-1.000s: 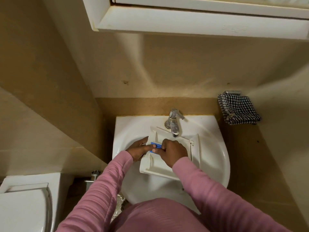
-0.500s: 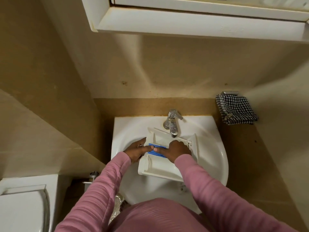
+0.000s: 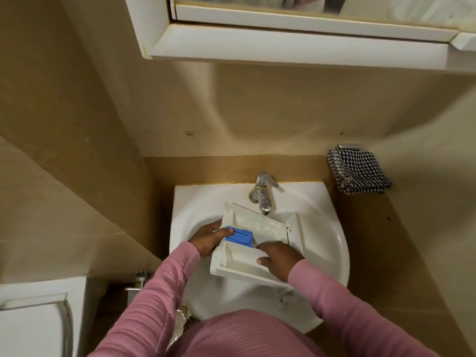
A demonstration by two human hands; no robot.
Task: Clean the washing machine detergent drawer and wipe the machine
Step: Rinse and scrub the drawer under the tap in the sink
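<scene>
Rinsing looks like the step in hand: you hold the detergent drawer (image 3: 239, 262) lying in the sink (image 3: 323, 240) under the running tap (image 3: 262, 194). Your left hand (image 3: 206, 239) grips its left edge, thumb on the blue cap (image 3: 240, 236); your right hand (image 3: 280, 258) curls over the near wall. Next, probably lift that cap out and flush beneath.

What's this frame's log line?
drawer in sink under tap | left hand grips drawer, thumb on blue insert | right hand grips drawer
</scene>
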